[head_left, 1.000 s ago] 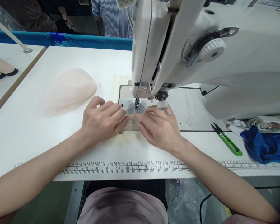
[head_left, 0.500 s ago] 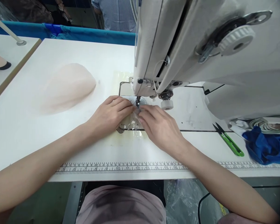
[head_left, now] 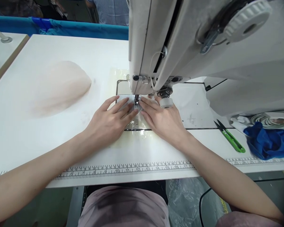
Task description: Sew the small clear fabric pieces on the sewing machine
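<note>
A: Hands?
B: Left hand (head_left: 109,121) flat, fingers spread, pressing a small clear piece (head_left: 135,118) onto the plate. Right hand (head_left: 162,119) same, flat, gripping nothing.
A: Where's the piece?
B: Under both sets of fingertips, right at the needle (head_left: 136,100) of the sewing machine (head_left: 203,53). Green snips (head_left: 229,136) well apart, w/ blue cloth (head_left: 267,142) beside.

Both of the person's forearms were bare right up to where they left the view, with no sleeve, watch or bracelet on either. The left hand (head_left: 106,124) and the right hand (head_left: 164,121) wore no gloves and no rings that I could see. The nails were short and unpainted. Across the lap lay a dusty pink garment (head_left: 123,206), smooth, softly creased.
</note>
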Motion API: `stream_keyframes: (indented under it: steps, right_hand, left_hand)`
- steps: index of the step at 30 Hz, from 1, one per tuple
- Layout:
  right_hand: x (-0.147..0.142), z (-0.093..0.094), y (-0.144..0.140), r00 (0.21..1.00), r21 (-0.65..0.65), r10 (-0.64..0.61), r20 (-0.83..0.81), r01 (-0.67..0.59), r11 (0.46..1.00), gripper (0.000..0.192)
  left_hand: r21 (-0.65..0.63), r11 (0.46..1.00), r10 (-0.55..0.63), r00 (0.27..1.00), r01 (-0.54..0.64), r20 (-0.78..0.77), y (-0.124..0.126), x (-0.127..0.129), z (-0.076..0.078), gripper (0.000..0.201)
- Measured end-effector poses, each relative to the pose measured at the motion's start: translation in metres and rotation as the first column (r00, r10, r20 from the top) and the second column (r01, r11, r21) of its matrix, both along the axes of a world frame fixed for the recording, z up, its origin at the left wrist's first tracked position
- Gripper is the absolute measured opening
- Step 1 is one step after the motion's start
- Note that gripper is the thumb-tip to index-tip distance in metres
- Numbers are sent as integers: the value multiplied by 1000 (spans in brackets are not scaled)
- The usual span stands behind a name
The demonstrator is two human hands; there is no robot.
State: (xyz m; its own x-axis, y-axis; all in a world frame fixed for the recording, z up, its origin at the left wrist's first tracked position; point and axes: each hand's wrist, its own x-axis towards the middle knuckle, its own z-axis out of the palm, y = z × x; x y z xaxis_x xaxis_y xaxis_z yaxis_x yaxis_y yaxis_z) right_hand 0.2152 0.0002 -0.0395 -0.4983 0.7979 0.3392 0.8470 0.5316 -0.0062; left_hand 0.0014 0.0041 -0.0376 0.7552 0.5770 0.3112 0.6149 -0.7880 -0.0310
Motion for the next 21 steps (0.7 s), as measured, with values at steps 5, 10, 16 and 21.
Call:
stream_keyframes:
  steps: [5, 10, 16, 21]
  right_hand:
    - [1, 0, 1, 1000, 18, 12, -7, -12, 1000, 33]
    - [2, -1, 0, 1000, 25, 15, 4, -15, 1000, 33]
    - [2, -4, 0, 999, 27, 37, 7, -37, 999, 34]
    - [3, -3, -2, 999, 43, 49, 5, -49, 998, 32]
  left_hand:
    - [-16, 1000, 11, 1000, -10, 19, 0, 2, 1, 39]
    - [43, 999, 11, 999, -9, -30, -1, 2, 2, 41]
    - [24, 999, 22, 1000, -22, 2, -1, 2, 2, 41]
    - [63, 998, 33, 999, -31, -32, 0, 2, 2, 39]
